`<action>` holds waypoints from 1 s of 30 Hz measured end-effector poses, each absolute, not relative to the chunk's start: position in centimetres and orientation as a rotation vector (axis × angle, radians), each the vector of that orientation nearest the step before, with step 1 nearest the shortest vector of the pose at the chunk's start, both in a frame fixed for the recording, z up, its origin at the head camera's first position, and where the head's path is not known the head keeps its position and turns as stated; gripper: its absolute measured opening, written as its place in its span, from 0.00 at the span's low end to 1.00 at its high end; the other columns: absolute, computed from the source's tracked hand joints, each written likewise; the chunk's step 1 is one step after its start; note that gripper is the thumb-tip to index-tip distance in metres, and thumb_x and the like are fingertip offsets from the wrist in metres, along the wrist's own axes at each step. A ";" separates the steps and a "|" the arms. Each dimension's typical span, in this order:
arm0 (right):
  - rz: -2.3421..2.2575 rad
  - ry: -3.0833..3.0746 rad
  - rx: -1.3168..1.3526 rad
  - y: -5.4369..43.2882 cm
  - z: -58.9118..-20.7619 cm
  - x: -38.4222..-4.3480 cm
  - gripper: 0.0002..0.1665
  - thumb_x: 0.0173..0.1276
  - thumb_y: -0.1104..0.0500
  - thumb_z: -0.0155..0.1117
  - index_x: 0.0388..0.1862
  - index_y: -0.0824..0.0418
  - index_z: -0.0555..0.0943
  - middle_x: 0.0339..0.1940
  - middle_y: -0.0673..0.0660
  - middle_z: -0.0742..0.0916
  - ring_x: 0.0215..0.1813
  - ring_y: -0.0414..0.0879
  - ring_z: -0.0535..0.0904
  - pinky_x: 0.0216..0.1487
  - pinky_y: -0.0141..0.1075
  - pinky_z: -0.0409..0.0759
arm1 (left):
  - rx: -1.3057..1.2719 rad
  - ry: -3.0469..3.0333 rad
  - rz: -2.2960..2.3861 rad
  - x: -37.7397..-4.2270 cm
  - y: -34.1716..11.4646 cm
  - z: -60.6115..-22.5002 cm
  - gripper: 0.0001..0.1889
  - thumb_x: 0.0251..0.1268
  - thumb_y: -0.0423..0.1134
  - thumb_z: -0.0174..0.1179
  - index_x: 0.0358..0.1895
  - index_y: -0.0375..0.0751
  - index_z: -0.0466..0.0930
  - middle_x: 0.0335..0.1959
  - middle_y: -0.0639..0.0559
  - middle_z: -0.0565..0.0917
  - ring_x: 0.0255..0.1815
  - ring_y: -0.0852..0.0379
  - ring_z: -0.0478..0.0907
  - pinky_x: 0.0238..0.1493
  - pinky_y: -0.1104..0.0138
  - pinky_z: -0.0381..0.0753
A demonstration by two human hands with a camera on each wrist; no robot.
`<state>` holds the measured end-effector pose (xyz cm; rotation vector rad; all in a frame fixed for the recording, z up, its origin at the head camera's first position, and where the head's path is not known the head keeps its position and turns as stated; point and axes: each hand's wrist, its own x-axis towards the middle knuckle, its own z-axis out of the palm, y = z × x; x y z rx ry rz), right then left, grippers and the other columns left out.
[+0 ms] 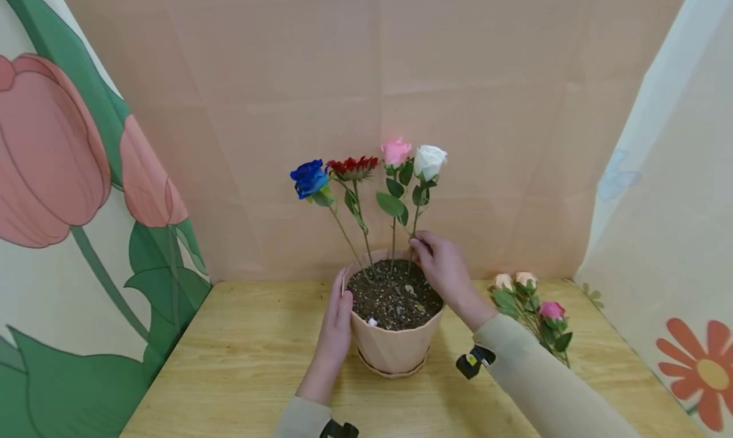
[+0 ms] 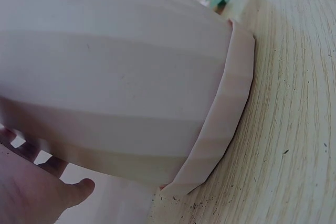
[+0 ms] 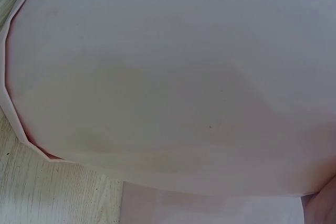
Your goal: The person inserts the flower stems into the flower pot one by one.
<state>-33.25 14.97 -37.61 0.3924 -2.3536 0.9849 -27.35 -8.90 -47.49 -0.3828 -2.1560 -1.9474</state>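
A pale pink flowerpot (image 1: 395, 349) full of dark soil (image 1: 395, 301) stands on a saucer on the table. Rising from the soil are a blue rose (image 1: 309, 179), a red flower (image 1: 352, 169), a pink rose (image 1: 396, 151) and a white rose (image 1: 429, 162). My right hand (image 1: 443, 266) pinches the white rose's stem just above the back right rim. Against the pot's left side rests my left hand (image 1: 336, 320), its fingers extended along the wall. The left wrist view shows that hand's thumb (image 2: 79, 191) beside the pot. Pot wall (image 3: 168, 87) fills most of the right wrist view.
Several more flowers, with pale peach blooms (image 1: 525, 279) and a deep pink one (image 1: 552, 310), lie on the wooden table (image 1: 240, 361) to the right. A plain pinkish backdrop (image 1: 275, 75) rises behind, with flower-printed panels on both sides.
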 end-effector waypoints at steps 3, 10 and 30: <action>0.995 -2.361 0.391 14.9 -37.7 -33.4 0.12 0.87 0.60 0.64 0.43 0.63 0.90 0.28 0.54 0.89 0.32 0.48 0.84 0.36 0.46 0.82 | -0.379 -2.155 -1.942 -27.4 -8.9 -47.6 0.30 0.95 0.55 0.38 0.91 0.67 0.50 0.91 0.52 0.53 0.90 0.36 0.50 0.83 0.29 0.47; 1.011 -2.369 0.388 14.8 -38.0 -33.5 0.12 0.88 0.59 0.63 0.43 0.62 0.89 0.28 0.53 0.89 0.32 0.47 0.84 0.36 0.45 0.82 | -0.371 -2.157 -1.947 -27.3 -9.0 -47.7 0.30 0.94 0.56 0.37 0.91 0.68 0.50 0.92 0.52 0.53 0.90 0.36 0.50 0.83 0.28 0.47; 1.307 -2.289 0.204 15.3 -38.9 -32.8 0.13 0.88 0.56 0.63 0.51 0.63 0.90 0.41 0.60 0.91 0.43 0.53 0.90 0.46 0.46 0.92 | -0.389 -2.153 -1.951 -27.6 -8.9 -47.9 0.29 0.95 0.57 0.36 0.91 0.71 0.49 0.92 0.54 0.52 0.90 0.37 0.49 0.83 0.28 0.46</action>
